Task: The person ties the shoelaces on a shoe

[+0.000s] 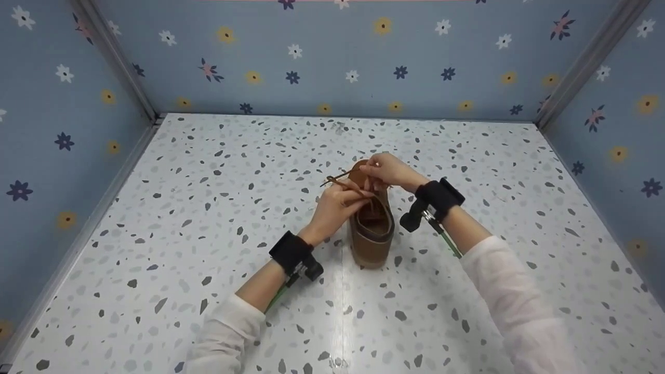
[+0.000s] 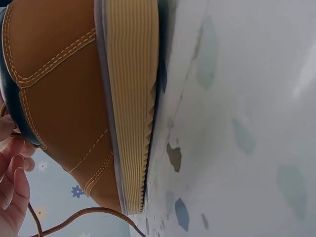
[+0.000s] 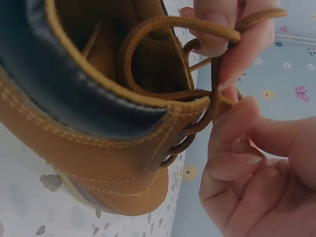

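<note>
A brown shoe [image 1: 371, 252] with a dark padded collar [image 3: 94, 89] stands on its sole, toe pointing away from me. My left hand [image 1: 336, 205] is over the left side of its opening, pinching a brown shoelace [image 3: 177, 22] between thumb and fingers. In the right wrist view this lace curves in a loop over the opening. Just beyond, my right hand [image 1: 393, 170] pinches the lace near the top eyelets, fingers bent. Loose lace [image 2: 81, 213] hangs past the toe side in the left wrist view. The fingers partly hide the tongue and the crossing of the laces.
The shoe stands on a white speckled surface [image 1: 208, 234]. Blue flowered panels [image 1: 332, 57] rise at the back and on both sides, with metal posts [image 1: 122, 62] at the corners. Each wrist wears a black strap [image 1: 439, 198] with a small camera.
</note>
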{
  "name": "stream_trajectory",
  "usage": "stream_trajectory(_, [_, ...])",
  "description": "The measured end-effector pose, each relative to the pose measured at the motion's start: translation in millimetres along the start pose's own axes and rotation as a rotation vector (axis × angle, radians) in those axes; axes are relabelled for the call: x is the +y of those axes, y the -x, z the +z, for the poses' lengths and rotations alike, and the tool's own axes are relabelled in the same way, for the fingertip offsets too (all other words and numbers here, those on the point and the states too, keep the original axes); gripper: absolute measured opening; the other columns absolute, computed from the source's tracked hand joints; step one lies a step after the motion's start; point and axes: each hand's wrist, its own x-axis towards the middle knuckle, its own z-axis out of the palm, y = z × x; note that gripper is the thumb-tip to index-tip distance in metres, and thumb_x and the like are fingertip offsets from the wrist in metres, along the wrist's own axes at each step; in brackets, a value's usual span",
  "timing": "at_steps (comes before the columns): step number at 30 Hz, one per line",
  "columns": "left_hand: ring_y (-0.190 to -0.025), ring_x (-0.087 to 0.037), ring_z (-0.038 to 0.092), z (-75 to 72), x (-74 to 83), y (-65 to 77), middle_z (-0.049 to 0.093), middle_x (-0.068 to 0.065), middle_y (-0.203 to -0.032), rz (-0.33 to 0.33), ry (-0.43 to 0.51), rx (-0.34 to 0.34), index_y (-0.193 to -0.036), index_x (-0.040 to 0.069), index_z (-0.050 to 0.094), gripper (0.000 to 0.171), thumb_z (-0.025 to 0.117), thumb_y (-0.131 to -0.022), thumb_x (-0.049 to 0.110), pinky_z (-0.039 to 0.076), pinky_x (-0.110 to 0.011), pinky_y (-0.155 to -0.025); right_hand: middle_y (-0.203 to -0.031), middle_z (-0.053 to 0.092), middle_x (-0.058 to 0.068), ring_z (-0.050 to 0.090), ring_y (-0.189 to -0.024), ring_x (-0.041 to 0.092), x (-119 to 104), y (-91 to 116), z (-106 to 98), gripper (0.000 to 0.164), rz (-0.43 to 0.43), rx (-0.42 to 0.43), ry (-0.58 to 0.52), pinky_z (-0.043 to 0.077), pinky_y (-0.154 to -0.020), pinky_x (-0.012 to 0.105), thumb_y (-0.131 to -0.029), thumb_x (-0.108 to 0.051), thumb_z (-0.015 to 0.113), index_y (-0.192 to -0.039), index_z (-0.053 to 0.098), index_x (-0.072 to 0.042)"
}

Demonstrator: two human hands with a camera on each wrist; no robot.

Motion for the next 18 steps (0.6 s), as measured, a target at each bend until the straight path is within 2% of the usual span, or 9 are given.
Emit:
stream_trajectory(3, [-0.070, 0.000, 0.038, -0.7, 0.2, 0.2, 0.046, 0.010, -0.073, 0.007, -0.003, 0.002, -0.075, 0.017, 0.059, 0.014, 0.058, -0.061, 0.017, 0.029, -0.015, -0.062, -0.063, 0.050, 0.016, 0.045, -0.052, 0.027, 4.8, 0.5, -2.2, 0.031, 0.006, -0.004, -0.083, 0.037, -0.048, 0.035, -0.073, -0.022, 0.042, -0.084, 0.044, 0.007])
stream_trajectory(7, [-0.070, 0.000, 0.038, -1.0, 0.5, 0.1, 0.045, 0.010, -0.073, 0.008, 0.004, -0.002, -0.076, 0.016, 0.059, 0.015, 0.058, -0.061, 0.016, 0.029, -0.015, -0.061, -0.074, 0.050, 0.014, 0.047, -0.061, 0.023, 11.7, 5.1, -7.9, 0.030, 0.021, -0.034, -0.183, 0.037, -0.056, 0.034, -0.067, -0.021, 0.051, -0.087, 0.049, 0.001])
stream_trajectory(10, [-0.070, -0.001, 0.039, -0.9, -0.2, 0.5, 0.045, 0.010, -0.073, 0.002, 0.021, -0.003, -0.077, 0.016, 0.059, 0.016, 0.057, -0.062, 0.016, 0.029, -0.015, -0.061, -0.077, 0.050, 0.013, 0.047, -0.065, 0.024, 15.1, 10.8, -11.4, 0.027, -0.004, -0.041, -0.205, 0.036, -0.059, 0.033, -0.065, -0.018, 0.054, -0.086, 0.052, -0.001])
stream_trajectory(15, [-0.070, -0.001, 0.039, 0.1, -2.3, 0.8, 0.045, 0.010, -0.074, 0.001, 0.040, -0.001, -0.078, 0.015, 0.059, 0.016, 0.057, -0.062, 0.017, 0.030, -0.014, -0.060, -0.078, 0.047, 0.021, 0.044, -0.067, 0.031, 16.4, 19.5, -11.3, 0.024, -0.077, -0.051, -0.311, 0.036, -0.057, 0.036, -0.072, -0.013, 0.045, -0.086, 0.046, 0.007])
stream_trajectory(18, [-0.070, -0.001, 0.039, 0.9, -3.1, 0.3, 0.045, 0.010, -0.074, 0.003, 0.045, 0.006, -0.078, 0.015, 0.059, 0.016, 0.057, -0.062, 0.017, 0.030, -0.014, -0.060, -0.081, 0.046, 0.024, 0.045, -0.069, 0.032, 17.8, 22.0, -10.0, 0.023, -0.071, -0.048, -0.421, 0.035, -0.059, 0.039, -0.076, -0.011, 0.038, -0.089, 0.039, 0.008])
